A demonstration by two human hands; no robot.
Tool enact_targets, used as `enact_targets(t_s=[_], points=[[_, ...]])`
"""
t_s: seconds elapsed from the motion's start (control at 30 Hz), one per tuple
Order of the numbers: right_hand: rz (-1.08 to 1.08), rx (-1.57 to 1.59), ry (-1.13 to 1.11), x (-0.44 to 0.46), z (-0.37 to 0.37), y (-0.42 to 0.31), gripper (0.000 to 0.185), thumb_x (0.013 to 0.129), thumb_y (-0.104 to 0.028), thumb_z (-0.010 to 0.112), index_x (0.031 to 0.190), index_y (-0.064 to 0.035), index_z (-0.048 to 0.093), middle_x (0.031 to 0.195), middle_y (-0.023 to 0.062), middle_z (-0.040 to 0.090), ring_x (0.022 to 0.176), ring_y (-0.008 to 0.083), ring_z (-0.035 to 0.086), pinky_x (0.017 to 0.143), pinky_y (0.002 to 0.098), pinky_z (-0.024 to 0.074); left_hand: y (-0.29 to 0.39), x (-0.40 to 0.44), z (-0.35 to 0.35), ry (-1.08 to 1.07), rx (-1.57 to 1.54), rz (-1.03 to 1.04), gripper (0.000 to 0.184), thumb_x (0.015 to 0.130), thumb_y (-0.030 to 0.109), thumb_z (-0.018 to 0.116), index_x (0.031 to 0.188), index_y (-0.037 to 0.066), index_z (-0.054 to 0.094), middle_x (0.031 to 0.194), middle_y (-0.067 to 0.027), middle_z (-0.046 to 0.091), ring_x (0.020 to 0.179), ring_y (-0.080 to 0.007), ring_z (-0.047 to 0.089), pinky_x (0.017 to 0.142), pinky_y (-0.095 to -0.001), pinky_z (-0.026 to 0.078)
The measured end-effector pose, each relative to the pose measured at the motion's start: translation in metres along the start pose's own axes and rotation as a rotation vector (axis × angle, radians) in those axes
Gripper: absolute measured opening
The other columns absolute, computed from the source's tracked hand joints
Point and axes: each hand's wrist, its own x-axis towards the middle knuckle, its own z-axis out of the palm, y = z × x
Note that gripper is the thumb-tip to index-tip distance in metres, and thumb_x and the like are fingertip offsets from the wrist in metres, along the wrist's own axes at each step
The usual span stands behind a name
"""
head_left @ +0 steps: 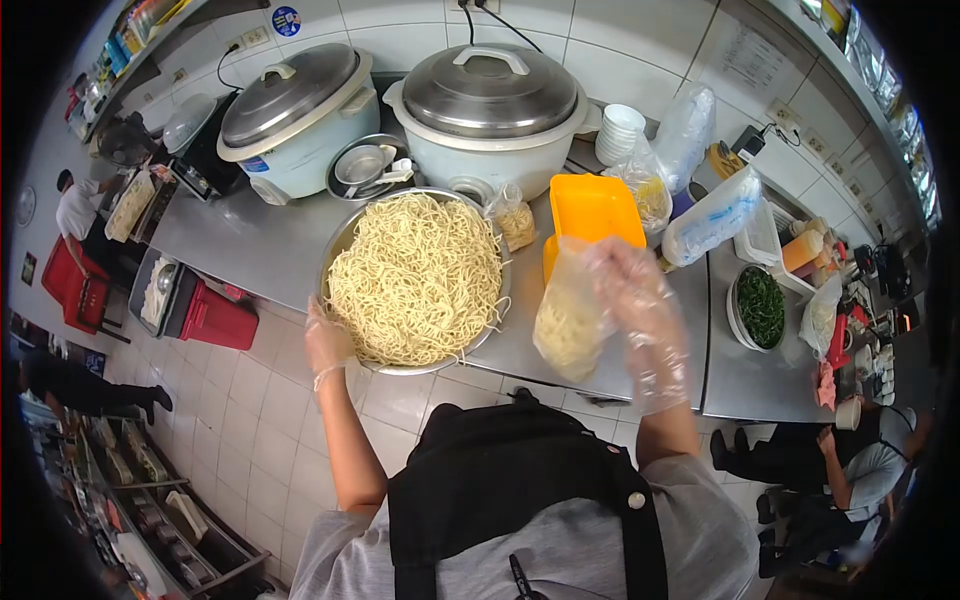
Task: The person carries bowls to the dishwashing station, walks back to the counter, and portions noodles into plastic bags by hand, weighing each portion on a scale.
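Observation:
A large metal bowl (325, 262) heaped with pale noodles (415, 275) stands at the counter's front edge. My left hand (328, 345), in a clear plastic glove, rests against the bowl's lower left side, its fingers partly hidden at the rim. To the right, my right hand (628, 280), gloved too, is closed on the top of a clear plastic bag (572, 335) with pale noodles inside. The bag hangs in front of an orange container (597, 208). A smaller knotted bag (515, 222) lies between the bowl and the orange container.
Two large lidded cookers (490, 125) (290, 125) line the wall behind the bowl. Stacked white bowls (620, 135) and plastic bag packs (712, 215) stand behind the orange container. Chopped greens (760, 308) sit at right. Other people are at far left and lower right.

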Motion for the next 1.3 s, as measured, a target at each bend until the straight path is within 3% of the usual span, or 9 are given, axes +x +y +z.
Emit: enact_targets(t_s=[0.27, 0.33, 0.43, 0.7, 0.83, 1.0, 1.07, 1.17, 1.3], points=[[0.106, 0.136, 0.290, -0.015, 0.089, 0.098, 0.016, 0.104, -0.018, 0.050, 0.098, -0.0039, 0.051, 0.066, 0.0023, 0.057, 0.053, 0.0100, 0.058, 0.049, 0.0275, 0.0500, -0.021, 0.032, 0.014, 0.021, -0.093, 0.078, 0.055, 0.092, 0.009, 0.047, 0.147, 0.003, 0.043, 0.127, -0.0291, 0.061, 0.117, -0.0432, 0.060, 0.097, -0.0466, 0.049], [0.087, 0.475, 0.390, -0.005, 0.107, 0.114, 0.015, 0.102, -0.016, 0.049, 0.098, -0.0013, 0.048, 0.077, 0.0075, 0.061, 0.060, 0.0153, 0.064, 0.062, 0.0287, 0.0593, -0.030, 0.049, 0.016, 0.065, -0.093, 0.121, 0.053, 0.093, 0.009, 0.045, 0.145, 0.003, 0.046, 0.126, -0.0287, 0.061, 0.116, -0.0425, 0.060, 0.097, -0.0465, 0.049], [-0.033, 0.424, 0.407, 0.033, 0.119, 0.133, 0.013, 0.102, -0.011, 0.046, 0.103, 0.0016, 0.042, 0.089, 0.0166, 0.064, 0.070, 0.0201, 0.068, 0.070, 0.0314, 0.0628, -0.037, 0.065, 0.010, 0.059, -0.038, 0.159, 0.052, 0.093, 0.009, 0.044, 0.145, 0.004, 0.047, 0.126, -0.0277, 0.062, 0.115, -0.0417, 0.061, 0.096, -0.0460, 0.049], [-0.047, 0.459, 0.337, 0.123, 0.138, 0.171, 0.020, 0.101, -0.010, 0.048, 0.114, 0.0017, 0.037, 0.113, 0.0220, 0.061, 0.101, 0.0266, 0.067, 0.089, 0.0367, 0.0583, -0.041, 0.073, -0.001, 0.044, -0.012, 0.163, 0.047, 0.095, 0.014, 0.047, 0.140, 0.001, 0.052, 0.122, -0.0287, 0.063, 0.114, -0.0407, 0.062, 0.096, -0.0433, 0.049], [0.090, 0.074, 0.180, 0.097, 0.110, 0.160, 0.057, 0.095, -0.022, 0.064, 0.139, -0.0046, 0.033, 0.116, 0.0160, 0.063, 0.099, 0.0202, 0.065, 0.087, 0.0350, 0.0529, -0.045, 0.069, -0.008, 0.018, 0.052, 0.147, 0.051, 0.098, 0.025, 0.049, 0.145, 0.005, 0.047, 0.116, -0.0290, 0.064, 0.111, -0.0412, 0.062, 0.094, -0.0464, 0.049], [0.205, -0.291, -0.004, 0.004, 0.073, 0.143, 0.071, 0.086, -0.029, 0.069, 0.141, 0.0029, 0.038, 0.123, 0.0261, 0.059, 0.111, 0.0374, 0.059, 0.098, 0.0440, 0.0455, -0.036, 0.043, -0.026, 0.174, 0.081, 0.208, 0.053, 0.097, 0.023, 0.056, 0.146, 0.005, 0.046, 0.127, -0.0313, 0.058, 0.118, -0.0440, 0.057, 0.098, -0.0468, 0.048], [0.084, -0.562, 0.466, -0.013, 0.068, 0.155, 0.077, 0.083, -0.033, 0.074, 0.141, 0.0037, 0.039, 0.135, 0.0286, 0.050, 0.120, 0.0417, 0.052, 0.102, 0.0471, 0.0426, -0.021, 0.034, -0.034, 0.287, 0.086, 0.286, 0.054, 0.096, 0.021, 0.059, 0.146, 0.005, 0.047, 0.132, -0.0313, 0.055, 0.120, -0.0445, 0.055, 0.099, -0.0470, 0.047], [-0.169, -0.718, 0.597, 0.013, 0.047, 0.166, 0.076, 0.079, -0.042, 0.077, 0.137, -0.0015, 0.049, 0.134, 0.0234, 0.052, 0.124, 0.0427, 0.048, 0.103, 0.0492, 0.0407, 0.028, 0.011, -0.053, 0.259, 0.070, 0.356, 0.055, 0.094, 0.022, 0.064, 0.145, 0.007, 0.048, 0.138, -0.0306, 0.050, 0.125, -0.0440, 0.052, 0.102, -0.0472, 0.046], [-0.030, -0.823, 0.498, 0.055, 0.039, 0.176, 0.080, 0.079, -0.054, 0.072, 0.137, -0.0044, 0.051, 0.137, 0.0219, 0.051, 0.129, 0.0452, 0.042, 0.108, 0.0507, 0.0355, 0.073, -0.009, -0.052, 0.287, 0.054, 0.542, 0.053, 0.094, 0.027, 0.065, 0.142, 0.009, 0.052, 0.140, -0.0272, 0.050, 0.128, -0.0422, 0.051, 0.104, -0.0472, 0.044]])
